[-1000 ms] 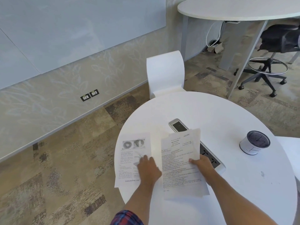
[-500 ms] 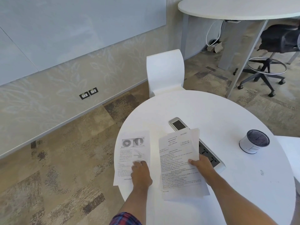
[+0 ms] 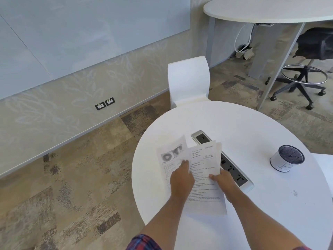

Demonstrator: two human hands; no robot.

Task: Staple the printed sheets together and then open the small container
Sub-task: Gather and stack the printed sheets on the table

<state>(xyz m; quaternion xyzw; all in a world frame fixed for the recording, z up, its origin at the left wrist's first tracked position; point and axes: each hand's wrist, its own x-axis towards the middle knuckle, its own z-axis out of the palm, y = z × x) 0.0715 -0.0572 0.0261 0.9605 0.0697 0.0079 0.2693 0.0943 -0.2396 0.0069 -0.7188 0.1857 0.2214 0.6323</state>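
On the round white table [image 3: 243, 127] lie printed sheets. A sheet with ring pictures [image 3: 171, 156] is on the left, blurred, with my left hand [image 3: 181, 179] pressed flat on it. A stack of text sheets [image 3: 205, 170] overlaps its right edge, and my right hand [image 3: 224, 179] grips that stack at its right side. The small container [image 3: 286, 160], a white cylinder with a dark lid, stands upright at the right, well apart from both hands. No stapler is visible.
A white power strip unit [image 3: 234, 170] runs diagonally across the table, partly under the text sheets. A white chair [image 3: 189, 82] stands behind the table. Another table [image 3: 270, 9] and a black office chair [image 3: 310, 56] are at the back right. Carpet floor lies left.
My left hand has slid the picture sheet rightwards until it tucks under the text stack. My right hand has kept hold of the stack, shifting slightly left.
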